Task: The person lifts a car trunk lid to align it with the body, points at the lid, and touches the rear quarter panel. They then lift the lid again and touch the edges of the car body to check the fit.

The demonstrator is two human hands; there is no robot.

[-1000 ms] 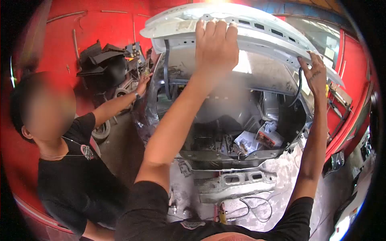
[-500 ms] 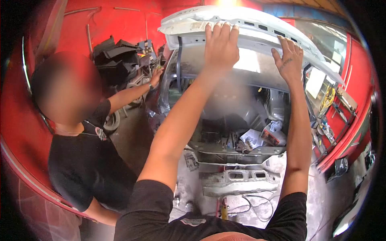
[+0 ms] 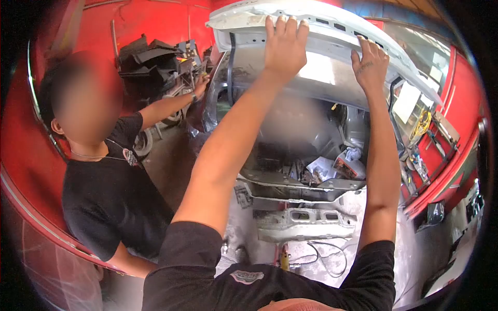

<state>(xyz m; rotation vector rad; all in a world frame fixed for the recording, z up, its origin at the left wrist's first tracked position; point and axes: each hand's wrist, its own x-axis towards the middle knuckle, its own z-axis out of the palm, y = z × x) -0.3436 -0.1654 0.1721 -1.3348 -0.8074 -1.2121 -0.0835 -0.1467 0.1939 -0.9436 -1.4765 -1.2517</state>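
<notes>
A raised white trunk lid point(image 3: 233, 23) spans the top of the head view, above the open trunk of a car body. My left hand point(image 3: 286, 49) reaches up to it, its fingers hooked over the lower inner edge. To the right, my right hand point(image 3: 370, 65) grips the same lid, its fingers in the edge and its thumb apart. The palms of both hands are turned away from me. Below the lid lies the open trunk point(image 3: 290, 155), with papers point(image 3: 321, 168) and a box point(image 3: 348, 167) inside.
A co-worker in a black shirt point(image 3: 114, 207) stands at left, one hand point(image 3: 201, 84) near the car's side. A pale metal panel point(image 3: 306, 226) and a looped hose point(image 3: 332, 259) lie below the trunk. Black parts point(image 3: 150, 62) are piled behind; a yellow cable point(image 3: 423, 124) hangs at right.
The whole scene sits slightly higher in the view, as my head has tilted down a little. Both my hands remain on the trunk lid. The co-worker's head has turned slightly.
</notes>
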